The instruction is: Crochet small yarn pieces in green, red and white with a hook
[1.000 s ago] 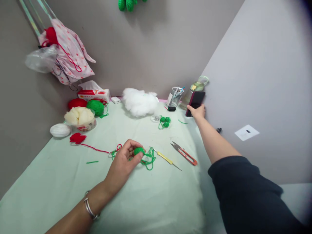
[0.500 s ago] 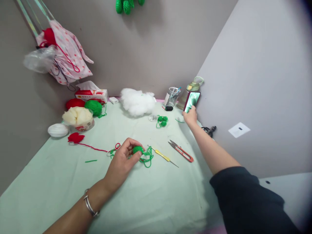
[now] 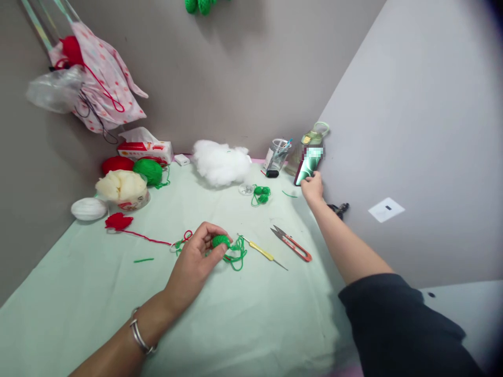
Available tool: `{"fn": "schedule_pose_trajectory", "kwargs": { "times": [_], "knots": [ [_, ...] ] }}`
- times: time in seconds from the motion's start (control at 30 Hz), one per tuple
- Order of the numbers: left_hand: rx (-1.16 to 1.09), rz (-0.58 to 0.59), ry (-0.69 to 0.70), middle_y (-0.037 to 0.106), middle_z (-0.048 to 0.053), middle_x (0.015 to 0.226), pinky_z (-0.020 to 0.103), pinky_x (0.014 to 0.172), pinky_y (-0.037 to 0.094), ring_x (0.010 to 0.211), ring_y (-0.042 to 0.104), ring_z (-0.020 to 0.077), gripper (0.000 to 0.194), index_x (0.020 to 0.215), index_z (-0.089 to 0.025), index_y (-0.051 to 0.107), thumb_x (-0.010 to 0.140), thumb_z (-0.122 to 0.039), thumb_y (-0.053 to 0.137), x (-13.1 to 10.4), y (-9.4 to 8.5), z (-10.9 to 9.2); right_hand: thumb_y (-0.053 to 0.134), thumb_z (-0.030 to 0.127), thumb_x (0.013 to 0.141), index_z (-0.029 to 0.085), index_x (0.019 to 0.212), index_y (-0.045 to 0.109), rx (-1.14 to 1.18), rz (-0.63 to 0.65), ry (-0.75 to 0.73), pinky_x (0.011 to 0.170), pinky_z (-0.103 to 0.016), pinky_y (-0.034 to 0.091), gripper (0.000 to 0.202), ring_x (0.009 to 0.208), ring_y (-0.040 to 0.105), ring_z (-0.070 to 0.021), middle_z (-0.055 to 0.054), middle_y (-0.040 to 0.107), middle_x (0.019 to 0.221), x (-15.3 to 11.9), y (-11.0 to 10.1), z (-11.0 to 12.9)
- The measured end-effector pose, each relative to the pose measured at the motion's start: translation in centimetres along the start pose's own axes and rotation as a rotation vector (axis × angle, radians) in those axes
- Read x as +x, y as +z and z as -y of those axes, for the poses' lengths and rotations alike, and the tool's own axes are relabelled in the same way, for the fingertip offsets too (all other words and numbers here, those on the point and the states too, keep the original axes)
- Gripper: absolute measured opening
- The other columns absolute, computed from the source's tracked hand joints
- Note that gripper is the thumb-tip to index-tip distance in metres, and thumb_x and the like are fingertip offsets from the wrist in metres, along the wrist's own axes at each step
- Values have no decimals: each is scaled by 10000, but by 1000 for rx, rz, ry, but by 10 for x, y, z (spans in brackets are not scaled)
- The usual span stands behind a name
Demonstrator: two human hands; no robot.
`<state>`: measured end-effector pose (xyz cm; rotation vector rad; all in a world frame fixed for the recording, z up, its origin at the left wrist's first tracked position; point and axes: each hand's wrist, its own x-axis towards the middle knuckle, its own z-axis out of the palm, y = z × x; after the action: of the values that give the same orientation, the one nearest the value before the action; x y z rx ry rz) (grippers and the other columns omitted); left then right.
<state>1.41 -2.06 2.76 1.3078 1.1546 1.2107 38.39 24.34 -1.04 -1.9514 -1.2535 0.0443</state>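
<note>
My left hand [image 3: 200, 254] pinches a small green crocheted piece [image 3: 220, 241] between thumb and fingers, low over the cloth. Loose green yarn [image 3: 238, 255] trails from it to the right. Beside that yarn lies a crochet hook with a yellow handle [image 3: 261, 251], and further right are orange-handled snips [image 3: 294, 246]. At the back right, a phone [image 3: 308, 166] with a lit screen leans upright in front of a green bottle [image 3: 313, 137]. My right hand [image 3: 313, 187] is at the phone's lower right edge, its fingers drawn together; whether they grip it is hard to tell.
White stuffing [image 3: 220, 163] and a clear cup of tools [image 3: 279, 154] stand along the back. Green yarn bits [image 3: 261, 195] lie before them. On the left are a tub [image 3: 131, 196], yarn balls [image 3: 148, 172], a tissue box [image 3: 145, 151] and a red piece [image 3: 119, 221].
My right hand has shifted slightly right and down, off the front of the phone screen to its lower edge. My left hand still holds the green piece. The view has moved slightly.
</note>
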Motion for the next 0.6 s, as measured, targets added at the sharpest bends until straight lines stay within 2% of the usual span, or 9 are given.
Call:
{"fn": "schedule_pose_trajectory", "kwargs": {
  "times": [0.1,0.2,0.3,0.47,0.6],
  "knots": [
    [18,0,-11,703,31,888,331,686,480,805,643,211,119,923,-250,646,843,-321,700,1,0,2,670,362,996,180,1355,607,15,-4,-24,991,-504,582,407,1181,667,-271,-115,641,1367,7,1,5],
    [21,-6,-24,692,28,881,337,695,480,810,640,213,129,939,-253,645,850,-331,695,2,-1,2,616,189,968,188,1482,490,42,-24,-61,1105,-510,501,529,1293,612,-282,-127,632,1423,18,-4,8],
    [2,-18,-33,678,23,878,341,705,484,803,634,211,131,949,-255,649,857,-336,696,2,-2,2,519,76,868,164,1543,389,61,-27,-79,1140,-472,456,692,1323,588,-272,-140,646,1426,18,-4,4],
    [-36,-5,-29,710,38,963,348,723,492,797,627,205,113,950,-258,666,861,-319,699,0,0,3,461,94,804,116,1521,373,73,-49,-108,1148,-481,429,723,1328,567,-286,-168,643,1419,4,5,-10],
    [-30,8,-26,716,45,989,346,736,492,822,628,208,113,964,-251,658,879,-322,683,0,0,1,454,107,793,135,1511,375,79,-75,-156,1155,-507,418,722,1345,548,-302,-172,620,1453,4,10,-12]
  ]
}}
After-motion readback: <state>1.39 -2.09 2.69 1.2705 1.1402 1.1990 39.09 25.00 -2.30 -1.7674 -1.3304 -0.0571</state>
